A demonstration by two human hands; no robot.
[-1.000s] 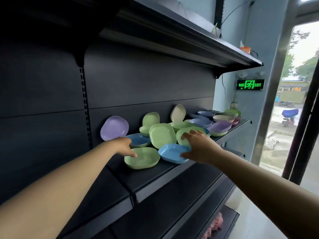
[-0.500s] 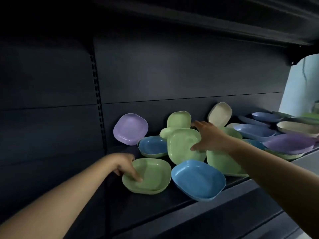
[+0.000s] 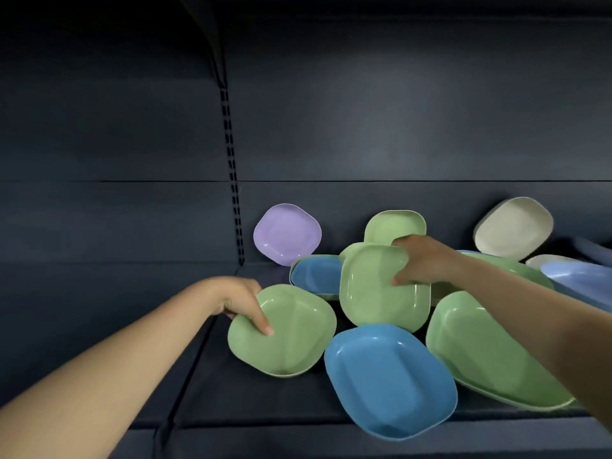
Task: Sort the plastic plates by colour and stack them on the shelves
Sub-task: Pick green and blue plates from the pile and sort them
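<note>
Honestly the sorting had barely got going here. The plates were still a jumbled pile across the middle and right of the frame, sitting on the dark shelf [image 3: 265, 412], colours all mixed and no finished stack visible anywhere.

The left hand [image 3: 236, 301] was at the left edge of the pile, gripping the rim of a green plate [image 3: 288, 332] that lay flat on the shelf, one finger curled down inside it. The right hand [image 3: 422, 265] was clamped on a second green plate [image 3: 374, 293] in the centre of the frame, thumb on its face and fingers over the top edge, the plate tilted up. Looked to me like the greens were about to be paired up.

Still loose: a blue plate [image 3: 387, 379] at lower centre, another blue one [image 3: 316, 276] tucked behind the held plate, a big green plate [image 3: 480, 352] at lower right, a purple plate [image 3: 286, 233] and a cream plate [image 3: 513, 228] leaning against the back panel, plus a pale blue plate [image 3: 576, 276] at the far right. So nearly everything was left.
</note>
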